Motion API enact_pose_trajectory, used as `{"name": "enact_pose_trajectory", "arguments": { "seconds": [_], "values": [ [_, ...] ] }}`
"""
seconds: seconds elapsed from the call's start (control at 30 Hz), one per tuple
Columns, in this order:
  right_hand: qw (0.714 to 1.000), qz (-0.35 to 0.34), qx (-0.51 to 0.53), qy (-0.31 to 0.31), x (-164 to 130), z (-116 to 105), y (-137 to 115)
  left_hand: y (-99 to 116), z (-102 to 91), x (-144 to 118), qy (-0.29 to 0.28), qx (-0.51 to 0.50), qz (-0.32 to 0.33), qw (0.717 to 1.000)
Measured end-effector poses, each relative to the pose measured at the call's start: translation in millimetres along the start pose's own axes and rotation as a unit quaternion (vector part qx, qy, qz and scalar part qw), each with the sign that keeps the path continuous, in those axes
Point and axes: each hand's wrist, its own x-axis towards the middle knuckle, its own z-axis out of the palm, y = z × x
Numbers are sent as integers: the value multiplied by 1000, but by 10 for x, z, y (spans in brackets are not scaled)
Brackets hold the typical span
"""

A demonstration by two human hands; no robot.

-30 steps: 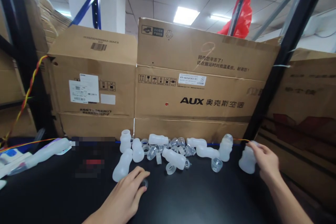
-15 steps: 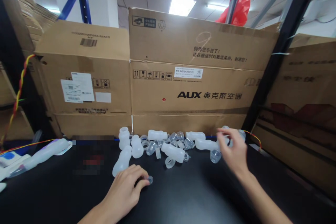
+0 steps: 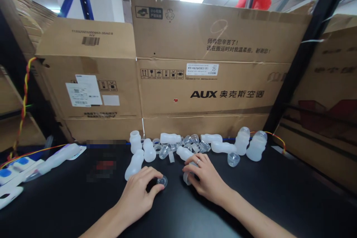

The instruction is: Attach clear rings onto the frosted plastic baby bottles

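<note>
In the head view, my left hand point(image 3: 142, 189) pinches a small clear round piece point(image 3: 162, 182), possibly a bottle teat, between thumb and fingertips just above the black table. My right hand point(image 3: 206, 176) has its fingers closed around a translucent screw ring point(image 3: 186, 178), partly hidden by the fingers. Behind the right fingers lies a frosted baby bottle point(image 3: 184, 153) on its side. Another frosted bottle point(image 3: 134, 165) leans toward the back, close to my left hand. A clear cap point(image 3: 233, 159) rests to the right of my right hand.
Along the back lie several frosted bottles, clear caps point(image 3: 164, 151) and rings point(image 3: 157, 149). Two capped bottles point(image 3: 256, 147) stand at the right. A cardboard wall point(image 3: 206, 108) closes off the back. On the left are a wrapped bottle-like item point(image 3: 58, 161) and a white object point(image 3: 11, 196).
My right hand has moved left from the bottles at the right to the ring near the middle. Two capped bottles there now show fully. My left hand has shifted slightly, still pinching the clear piece.
</note>
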Motion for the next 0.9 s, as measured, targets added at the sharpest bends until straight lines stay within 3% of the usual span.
{"name": "enact_pose_trajectory", "arguments": {
  "seconds": [0.17,0.33,0.57,0.73,0.9],
  "values": [
    [999,4,31,34,-44,-14,-129,13,3,-20,15,-45,9,999],
    [983,81,164,-4,-85,2,-223,76,-14,-46,-9,-76,29,997],
    [974,22,220,46,-74,77,-213,143,-5,-94,-73,-84,45,993],
    [977,16,209,-42,-117,2,-275,111,28,-127,-74,-84,32,993],
    [972,74,197,-102,-138,-41,-288,131,4,-91,-81,-61,20,995]
  ]
}}
